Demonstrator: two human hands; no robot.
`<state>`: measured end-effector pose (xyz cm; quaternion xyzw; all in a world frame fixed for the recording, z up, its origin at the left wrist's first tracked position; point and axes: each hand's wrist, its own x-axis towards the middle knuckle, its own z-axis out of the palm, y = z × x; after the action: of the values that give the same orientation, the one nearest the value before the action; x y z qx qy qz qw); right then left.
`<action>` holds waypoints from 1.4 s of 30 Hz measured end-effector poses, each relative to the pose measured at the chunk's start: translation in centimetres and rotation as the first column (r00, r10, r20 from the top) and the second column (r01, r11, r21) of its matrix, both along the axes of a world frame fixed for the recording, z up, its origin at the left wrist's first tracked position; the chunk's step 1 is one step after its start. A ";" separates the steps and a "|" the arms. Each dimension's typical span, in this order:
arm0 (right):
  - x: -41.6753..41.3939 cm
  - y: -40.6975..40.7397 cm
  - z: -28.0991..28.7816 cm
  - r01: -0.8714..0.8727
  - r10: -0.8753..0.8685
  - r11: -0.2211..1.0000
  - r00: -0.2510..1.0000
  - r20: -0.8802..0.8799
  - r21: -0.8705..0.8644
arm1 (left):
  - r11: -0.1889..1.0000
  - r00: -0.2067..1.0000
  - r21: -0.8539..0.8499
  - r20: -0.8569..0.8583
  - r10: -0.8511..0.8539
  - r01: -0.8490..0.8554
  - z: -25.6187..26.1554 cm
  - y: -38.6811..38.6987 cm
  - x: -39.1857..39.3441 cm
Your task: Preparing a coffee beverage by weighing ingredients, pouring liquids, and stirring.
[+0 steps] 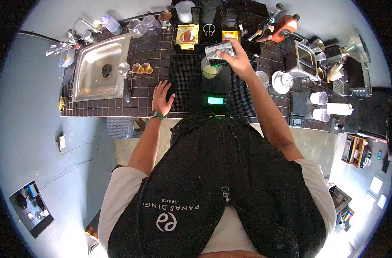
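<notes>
In my right hand (236, 58) is a ribbed, shiny cup (220, 51), tilted over a clear cup (210, 71) that holds some pale yellow liquid. That clear cup rests on a black digital scale (215, 87) with a lit green display, which lies on a black rubber bar mat (184, 87). My left hand (162, 98) is flat at the counter's front edge, just left of the mat, with fingers spread and nothing held. Whether anything flows from the ribbed cup cannot be told.
A steel sink (100, 71) is at the left, with a long-handled tool (127, 88) and small amber glasses (142, 68) beside it. Yellow packets (187, 36) stand behind the mat. Rightward are a white dripper (282, 82), a second scale (298, 108) and plastic cups (318, 98).
</notes>
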<state>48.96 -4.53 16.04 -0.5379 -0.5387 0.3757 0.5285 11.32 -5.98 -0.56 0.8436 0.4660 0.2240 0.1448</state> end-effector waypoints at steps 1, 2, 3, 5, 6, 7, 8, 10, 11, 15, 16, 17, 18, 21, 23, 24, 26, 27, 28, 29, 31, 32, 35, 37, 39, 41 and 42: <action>-0.1 -0.1 0.0 0.001 -0.001 1.000 1.000 0.002 0.000 | 1.000 1.000 0.000 0.002 -0.001 0.001 -0.2 0.1 -0.1; -0.2 -0.1 0.0 0.010 -0.010 1.000 1.000 0.004 0.000 | 1.000 1.000 0.003 -0.003 0.015 -0.015 -0.5 0.2 -0.2; -0.3 -0.1 0.0 0.019 -0.019 1.000 1.000 0.006 -0.001 | 1.000 1.000 0.005 -0.009 0.029 -0.029 -0.4 0.3 -0.3; -0.3 -0.2 -0.2 0.031 -0.031 0.999 1.000 -0.005 0.013 | 1.000 1.000 -0.011 0.005 0.029 -0.029 -0.2 0.2 -0.2; -0.5 -0.3 -0.2 0.042 -0.041 0.999 0.999 -0.018 0.024 | 0.999 0.999 -0.029 0.016 0.029 -0.029 -0.2 0.1 -0.3; -0.5 -0.4 -0.1 0.042 -0.042 0.999 0.999 -0.019 0.024 | 0.999 0.999 -0.029 0.015 0.029 -0.028 -0.2 0.1 -0.3; -0.5 -0.4 0.0 0.041 -0.041 0.999 0.999 0.012 -0.019 | 0.999 0.999 -0.026 0.022 0.032 -0.031 -0.2 0.2 -0.2; -0.6 -0.2 -0.6 0.090 -0.090 0.996 0.996 0.021 0.009 | 0.999 0.999 -0.021 0.028 0.035 -0.034 -0.3 0.3 -0.2; -0.6 0.0 -0.9 0.091 -0.091 0.996 0.996 0.019 0.009 | 0.999 0.999 -0.017 0.018 0.038 -0.037 -0.3 0.3 -0.2; -0.8 -0.1 -1.3 0.114 -0.114 0.993 0.993 0.007 0.015 | 0.999 0.999 -0.025 -0.004 0.044 -0.044 -0.3 0.3 -0.2; -0.9 -0.1 -1.4 0.126 -0.126 0.992 0.992 0.011 0.018 | 0.999 0.999 -0.023 -0.005 0.042 -0.042 -0.3 0.3 -0.2; -1.0 -0.2 -1.4 0.138 -0.138 0.990 0.990 0.016 0.021 | 0.998 0.999 -0.029 -0.015 0.047 -0.047 -0.3 0.1 -0.2; -1.1 -0.3 -1.4 0.139 -0.140 0.990 0.990 0.016 0.022 | 0.998 0.998 -0.037 -0.025 0.051 -0.052 -0.3 0.0 -0.2; -1.3 -0.5 -1.1 0.134 -0.133 0.991 0.990 0.055 -0.022 | 0.999 0.999 -0.025 -0.020 0.041 -0.042 -0.3 0.1 -0.3; -1.6 -0.6 -1.1 0.157 -0.155 0.986 0.988 0.024 -0.064 | 0.999 0.999 -0.022 -0.017 0.041 -0.041 -0.3 0.1 -0.4; -1.4 -0.5 -1.4 0.160 -0.159 0.985 0.987 0.025 -0.064 | 0.999 0.999 -0.016 -0.013 0.039 -0.040 -0.2 0.2 -0.4; -1.3 -0.2 -2.2 0.229 -0.229 0.973 0.973 0.003 0.013 | 0.999 0.999 -0.012 -0.007 0.037 -0.037 -0.2 0.2 -0.1; -1.3 -0.1 -2.4 0.227 -0.227 0.974 0.974 0.003 0.013 | 0.999 0.999 -0.008 -0.002 0.042 -0.042 -0.3 0.2 -0.2; -1.3 0.0 -2.5 0.228 -0.228 0.974 0.974 0.005 0.010 | 0.999 0.999 -0.007 -0.002 0.045 -0.045 -0.4 0.2 -0.2; -1.2 0.1 -2.6 0.229 -0.229 0.973 0.973 0.007 0.007 | 0.999 0.999 -0.003 -0.002 0.042 -0.042 -0.5 0.2 -0.3; -1.0 0.2 -3.0 0.233 -0.233 0.972 0.972 0.004 0.009 | 0.999 0.999 0.001 -0.002 0.033 -0.033 -0.4 0.3 -0.2; -0.8 0.2 -3.2 0.237 -0.237 0.971 0.971 0.001 0.011 | 0.999 0.999 -0.011 -0.009 0.035 -0.035 -0.4 0.3 -0.2; -1.1 0.1 -3.0 0.252 -0.253 0.967 0.968 0.012 0.020 | 0.999 0.999 -0.023 -0.010 0.041 -0.041 -0.3 0.2 -0.2; -1.3 -0.1 -2.5 0.235 -0.235 0.972 0.972 0.010 -0.008 | 0.999 0.999 -0.024 -0.003 0.043 -0.043 -0.4 0.1 -0.3; -1.3 -0.1 -2.3 0.220 -0.220 0.975 0.975 0.007 -0.035 | 0.998 0.999 -0.027 -0.012 0.049 -0.049 -0.5 0.1 -0.3; -1.1 -0.1 -2.5 0.227 -0.226 0.973 0.974 0.033 -0.035 | 0.999 0.999 -0.026 -0.005 0.045 -0.046 -0.6 0.2 -0.3; -1.0 -0.1 -2.6 0.226 -0.225 0.974 0.974 0.033 -0.035 | 0.999 0.999 -0.027 0.000 0.045 -0.045 -0.5 0.2 -0.3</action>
<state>47.92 -4.59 13.45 -0.6110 -0.4743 0.3158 0.5495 11.03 -5.78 -1.10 0.8308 0.4878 0.2211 0.1514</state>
